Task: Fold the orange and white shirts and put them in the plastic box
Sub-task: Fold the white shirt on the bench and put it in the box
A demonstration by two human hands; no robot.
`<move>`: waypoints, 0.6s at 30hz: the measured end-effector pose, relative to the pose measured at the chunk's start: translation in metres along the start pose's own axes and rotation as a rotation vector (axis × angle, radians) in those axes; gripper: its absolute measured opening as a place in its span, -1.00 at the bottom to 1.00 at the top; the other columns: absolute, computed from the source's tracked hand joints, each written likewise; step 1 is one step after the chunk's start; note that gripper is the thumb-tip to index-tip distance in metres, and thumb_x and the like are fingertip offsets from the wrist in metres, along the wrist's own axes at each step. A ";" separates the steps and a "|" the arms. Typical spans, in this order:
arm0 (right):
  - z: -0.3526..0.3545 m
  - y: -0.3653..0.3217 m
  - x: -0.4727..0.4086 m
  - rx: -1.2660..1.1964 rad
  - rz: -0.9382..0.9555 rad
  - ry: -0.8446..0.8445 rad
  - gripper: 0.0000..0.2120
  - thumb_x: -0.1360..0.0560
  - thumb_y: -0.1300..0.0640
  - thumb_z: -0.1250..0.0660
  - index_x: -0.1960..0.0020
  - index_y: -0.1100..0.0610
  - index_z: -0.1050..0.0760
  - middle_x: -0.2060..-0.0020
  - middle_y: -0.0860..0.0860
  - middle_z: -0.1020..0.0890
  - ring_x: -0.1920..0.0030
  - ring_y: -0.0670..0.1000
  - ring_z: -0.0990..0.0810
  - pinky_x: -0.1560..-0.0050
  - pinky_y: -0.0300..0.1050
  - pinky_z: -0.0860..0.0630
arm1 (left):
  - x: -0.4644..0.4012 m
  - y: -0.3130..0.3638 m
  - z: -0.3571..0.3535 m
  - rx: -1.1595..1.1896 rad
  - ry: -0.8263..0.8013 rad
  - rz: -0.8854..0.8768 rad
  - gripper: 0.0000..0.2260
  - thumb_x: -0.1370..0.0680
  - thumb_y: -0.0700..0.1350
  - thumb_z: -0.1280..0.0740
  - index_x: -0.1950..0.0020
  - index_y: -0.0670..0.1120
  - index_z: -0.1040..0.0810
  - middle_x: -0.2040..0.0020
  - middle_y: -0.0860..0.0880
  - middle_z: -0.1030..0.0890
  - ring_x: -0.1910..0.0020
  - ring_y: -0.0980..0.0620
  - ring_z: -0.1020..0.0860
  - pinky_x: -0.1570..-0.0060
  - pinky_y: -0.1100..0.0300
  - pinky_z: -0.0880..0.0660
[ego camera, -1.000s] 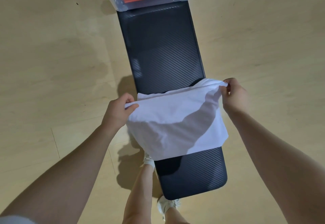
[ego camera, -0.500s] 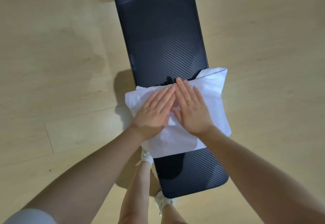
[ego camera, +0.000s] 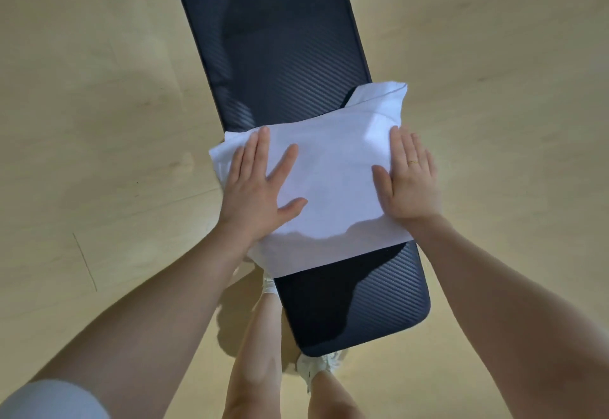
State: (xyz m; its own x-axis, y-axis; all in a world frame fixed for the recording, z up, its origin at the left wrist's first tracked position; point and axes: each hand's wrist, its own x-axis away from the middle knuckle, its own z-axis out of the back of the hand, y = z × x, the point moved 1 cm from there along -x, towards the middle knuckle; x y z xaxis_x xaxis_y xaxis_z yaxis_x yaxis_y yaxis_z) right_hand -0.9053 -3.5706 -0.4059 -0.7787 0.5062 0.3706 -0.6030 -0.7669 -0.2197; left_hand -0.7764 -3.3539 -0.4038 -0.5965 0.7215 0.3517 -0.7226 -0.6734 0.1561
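The white shirt [ego camera: 333, 175] lies folded into a rough rectangle across the near half of a black padded bench [ego camera: 280, 49]. My left hand [ego camera: 260, 184] presses flat on its left part, fingers straight and spread. On the shirt's right edge my right hand [ego camera: 410, 178] lies flat too, a gold ring on one finger. One corner of the shirt sticks out at the upper right past the bench edge. The plastic box and the orange shirt are out of the frame.
The bench runs from the top of the view to its rounded near end [ego camera: 362, 320]. A pale wooden floor [ego camera: 99, 122] surrounds it. My legs and white shoes [ego camera: 316, 366] stand at the bench's near left side.
One second ago both hands held the shirt's top edge up; then they lay together at its middle. Now they have slid apart to its left and right sides. The box has left the view.
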 end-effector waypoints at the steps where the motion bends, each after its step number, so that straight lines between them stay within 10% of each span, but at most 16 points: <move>1: 0.001 0.008 0.005 -0.025 -0.039 -0.062 -0.29 -0.47 -0.23 0.19 -0.53 0.11 -0.03 -0.52 0.10 -0.13 -0.53 0.11 -0.07 -0.46 0.06 -0.03 | 0.000 0.001 0.003 0.005 -0.017 0.000 -0.29 -0.45 0.34 -0.01 -0.52 0.09 0.05 -0.54 -0.22 0.10 -0.52 -0.19 0.12 -0.45 -0.03 0.12; 13: 0.042 0.022 0.082 -0.468 -0.540 -0.337 -0.37 -0.60 -0.07 -0.06 -0.53 0.19 0.08 -0.52 0.12 -0.08 -0.47 0.15 -0.19 -0.39 0.02 -0.23 | -0.026 0.026 0.068 0.034 -0.234 -0.015 -0.49 -0.60 -0.01 -0.12 -0.51 -0.09 -0.07 -0.54 -0.23 0.02 -0.50 -0.22 -0.02 -0.45 -0.04 -0.03; 18: 0.081 0.024 0.099 -0.520 -0.659 -0.343 -0.56 -0.60 0.05 -0.09 -0.41 0.24 -0.26 -0.38 0.19 -0.35 -0.32 0.18 -0.38 -0.23 -0.05 -0.32 | -0.051 0.046 0.111 -0.046 -0.440 -0.088 -0.57 -0.60 -0.02 -0.09 -0.44 -0.13 -0.21 -0.51 -0.17 -0.12 -0.47 -0.16 -0.11 -0.40 -0.01 -0.14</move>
State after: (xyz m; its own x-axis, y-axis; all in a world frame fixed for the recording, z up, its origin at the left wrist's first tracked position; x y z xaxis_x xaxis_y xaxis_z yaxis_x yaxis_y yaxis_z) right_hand -0.9829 -3.5709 -0.3015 -0.2038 0.5707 0.7955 -0.9751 -0.0461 -0.2168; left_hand -0.7405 -3.4391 -0.3117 -0.3337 0.6323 0.6992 -0.7846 -0.5974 0.1658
